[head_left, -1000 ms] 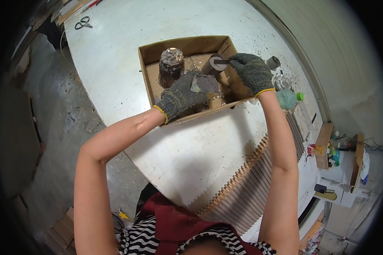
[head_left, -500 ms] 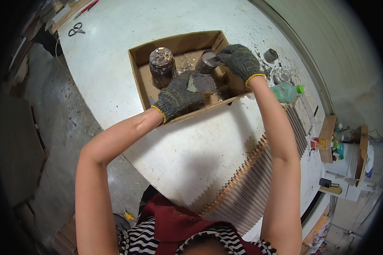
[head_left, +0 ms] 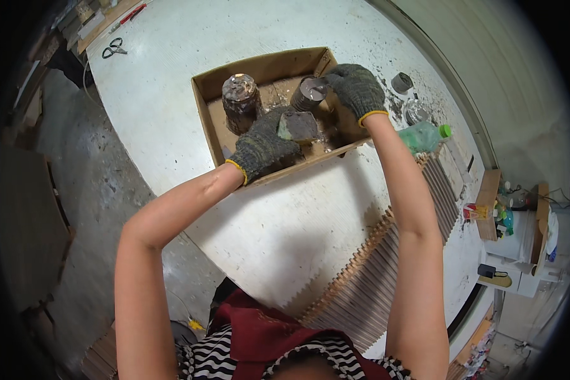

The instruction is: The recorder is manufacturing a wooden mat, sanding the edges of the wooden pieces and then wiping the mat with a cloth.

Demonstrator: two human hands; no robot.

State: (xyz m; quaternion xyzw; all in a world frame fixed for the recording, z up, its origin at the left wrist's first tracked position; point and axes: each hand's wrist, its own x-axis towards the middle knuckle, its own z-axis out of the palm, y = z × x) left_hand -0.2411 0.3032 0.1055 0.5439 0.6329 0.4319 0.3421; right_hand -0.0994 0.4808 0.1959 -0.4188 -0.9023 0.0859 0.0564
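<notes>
My left hand (head_left: 259, 142), in a dark knitted glove with a yellow cuff, reaches into a shallow cardboard box (head_left: 211, 136). It grips a dark, rough-faced block (head_left: 299, 126) with a greenish edge. Over the box's right side, my gloved right hand (head_left: 356, 88) is closed, its fingertips beside the top of a small ribbed dark can (head_left: 308, 95). A flat grey piece shows at the can's mouth; whether those fingers hold it is hidden. Left of the can stands a larger jar-like container (head_left: 240, 101), caked in dark residue.
Thin ridged strips (head_left: 367, 285) lie in a row on the white table (head_left: 266, 240). To the box's right are a green-capped bottle (head_left: 426, 136), a clear cup (head_left: 417, 112), a small grey cup (head_left: 401, 82) and dark crumbs. Scissors (head_left: 114, 48) lie at the far left.
My right hand has shifted slightly up and left at the ribbed can's top. The left hand and its block have barely moved.
</notes>
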